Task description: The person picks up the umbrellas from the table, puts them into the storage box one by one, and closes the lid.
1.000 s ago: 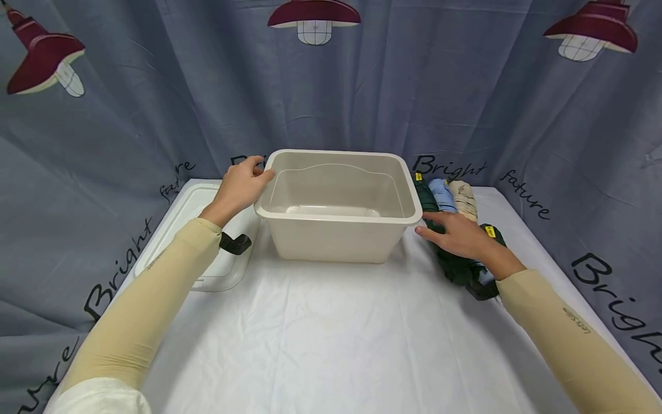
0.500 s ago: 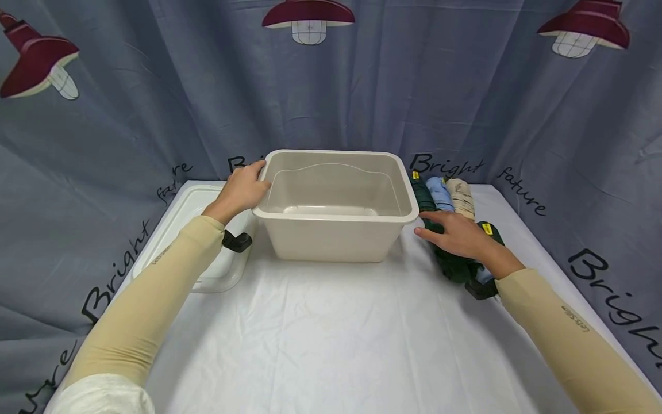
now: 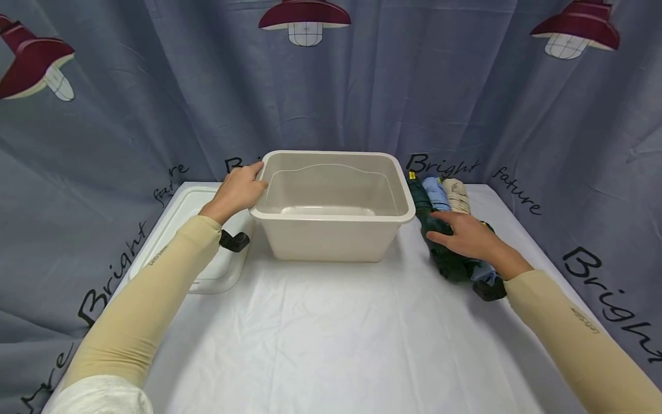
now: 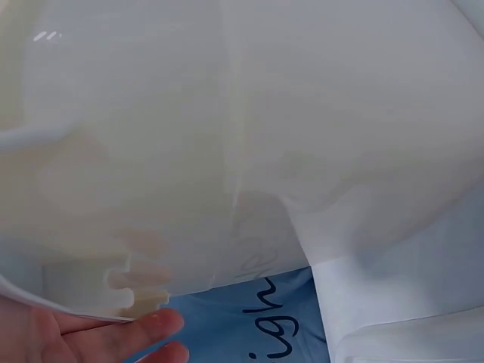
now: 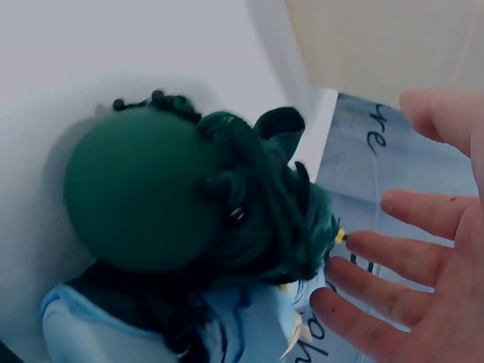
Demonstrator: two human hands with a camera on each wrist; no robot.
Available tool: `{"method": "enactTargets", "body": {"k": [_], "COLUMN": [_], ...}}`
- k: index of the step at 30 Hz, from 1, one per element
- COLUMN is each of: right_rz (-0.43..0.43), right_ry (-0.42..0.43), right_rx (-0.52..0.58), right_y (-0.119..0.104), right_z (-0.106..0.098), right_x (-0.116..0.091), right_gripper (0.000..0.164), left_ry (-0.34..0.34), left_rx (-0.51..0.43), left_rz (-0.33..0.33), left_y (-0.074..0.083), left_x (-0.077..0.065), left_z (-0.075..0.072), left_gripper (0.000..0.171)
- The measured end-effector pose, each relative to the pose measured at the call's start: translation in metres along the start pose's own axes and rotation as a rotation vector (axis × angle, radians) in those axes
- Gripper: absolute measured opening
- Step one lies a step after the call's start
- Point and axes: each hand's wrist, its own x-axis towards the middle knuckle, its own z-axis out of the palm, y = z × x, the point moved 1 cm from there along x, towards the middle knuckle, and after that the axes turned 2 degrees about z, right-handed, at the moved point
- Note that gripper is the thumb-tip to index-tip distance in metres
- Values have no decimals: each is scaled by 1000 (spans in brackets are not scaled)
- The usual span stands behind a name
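Note:
A beige plastic bin (image 3: 326, 240) stands upright on the table, with nothing visible inside. My left hand (image 3: 235, 192) touches its left rim; in the left wrist view the fingers (image 4: 128, 336) lie fairly straight along the bin's outer side. Right of the bin lie several folded umbrellas: dark green (image 3: 420, 198), light blue (image 3: 437, 194) and beige (image 3: 457, 195). My right hand (image 3: 465, 236) is over the near part of this bundle, its fingers spread and holding nothing. In the right wrist view the rounded end of a dark green umbrella (image 5: 144, 189) faces the camera, apart from the fingertips.
A white lid (image 3: 178, 221) lies flat on the left of the table, partly behind the left forearm. White cloth covers the table (image 3: 331, 328). A grey-blue curtain (image 3: 439, 86) with printed lamps and writing hangs around the back and sides.
My right hand has moved right, away from the bin's corner and farther over the umbrellas. The left thumb has drawn back from over the rim to its outer edge. The bin stays put.

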Motion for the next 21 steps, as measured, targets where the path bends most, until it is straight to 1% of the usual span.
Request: {"method": "enactTargets", "body": {"k": [7, 15, 21], "right_rz": [34, 68, 71], "right_ry": [-8, -17, -17], "right_rx": [3, -15, -50], "right_y": [9, 15, 16], "right_z": [1, 3, 11], "right_x": [-4, -7, -2], "right_gripper": [72, 75, 75], "left_ry": [-11, -12, -1], "left_rx": [16, 17, 13], "left_rz": [11, 19, 15], "left_y": [0, 0, -3], "left_x": [0, -2, -2], "left_z": [-3, -6, -3], "left_gripper": [63, 60, 62]}}
